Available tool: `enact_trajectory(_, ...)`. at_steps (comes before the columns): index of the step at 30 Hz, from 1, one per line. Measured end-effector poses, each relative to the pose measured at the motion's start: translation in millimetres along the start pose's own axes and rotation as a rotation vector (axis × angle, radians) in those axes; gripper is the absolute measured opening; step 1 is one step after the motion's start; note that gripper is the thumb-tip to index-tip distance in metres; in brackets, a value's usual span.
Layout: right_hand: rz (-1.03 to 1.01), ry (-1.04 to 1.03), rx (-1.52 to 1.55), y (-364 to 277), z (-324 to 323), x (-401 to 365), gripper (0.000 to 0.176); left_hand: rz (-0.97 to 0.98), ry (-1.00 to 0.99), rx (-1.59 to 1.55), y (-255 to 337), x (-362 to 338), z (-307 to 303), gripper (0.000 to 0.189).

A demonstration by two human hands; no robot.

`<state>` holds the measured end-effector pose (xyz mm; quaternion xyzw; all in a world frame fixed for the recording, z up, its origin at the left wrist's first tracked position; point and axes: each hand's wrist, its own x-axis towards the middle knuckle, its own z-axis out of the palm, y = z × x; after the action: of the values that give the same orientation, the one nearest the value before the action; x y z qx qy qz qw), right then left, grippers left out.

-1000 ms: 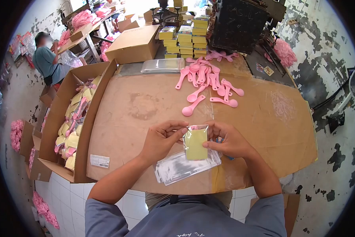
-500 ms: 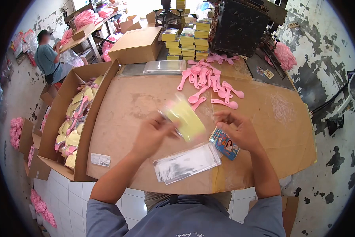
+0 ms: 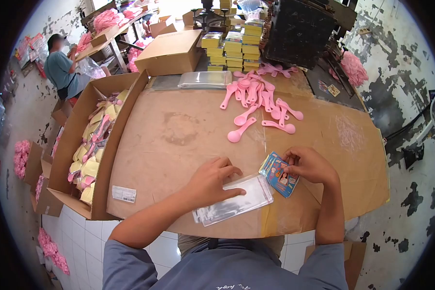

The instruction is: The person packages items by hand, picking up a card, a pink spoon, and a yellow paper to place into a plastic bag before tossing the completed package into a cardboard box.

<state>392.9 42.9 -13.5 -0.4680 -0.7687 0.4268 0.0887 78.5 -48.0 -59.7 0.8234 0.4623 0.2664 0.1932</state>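
My left hand (image 3: 216, 181) rests over a small pile of clear plastic sleeves (image 3: 241, 203). Its thumb lies on the top sleeve and its fingers are spread apart from the thumb, along the pile's far side. To the right, the thumb and fingers of my right hand (image 3: 308, 165) pinch the upper edge of a blue printed card (image 3: 282, 180). That card lies on a fanned stack of similar cards, close to the sleeves' right end. Beyond both hands, pink plastic measuring spoons (image 3: 256, 94) lie in a heap, with one spoon (image 3: 241, 130) nearest me.
An open carton (image 3: 125, 145) at left holds yellow-backed packets with pink spoons. More clear sleeves (image 3: 205, 79), a closed carton (image 3: 169, 52) and stacked yellow-edged cards (image 3: 234, 50) stand at the back. A person (image 3: 60, 70) sits at a table at far left.
The yellow-backed packet has left my left hand, which has come down onto the sleeves. My right hand has lowered from above the cards and taken hold of the top one.
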Motion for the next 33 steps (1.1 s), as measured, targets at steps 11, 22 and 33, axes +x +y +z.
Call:
enact_trajectory(11, -0.218, 0.062, 0.232, -9, -10, -10, 0.013, -0.313, -0.004, -0.516, 1, 1, -3, 0.023)
enact_trajectory(22, -0.540, -0.098, -0.125, -28, 43, 3, 0.017, -0.265, 0.056, -0.466, -1, 3, -8, 0.007)
enact_trajectory(33, -0.384, -0.009, 0.016, -38, 41, -2, 0.016, -0.379, 0.055, -1.163, -12, 5, -24, 0.017)
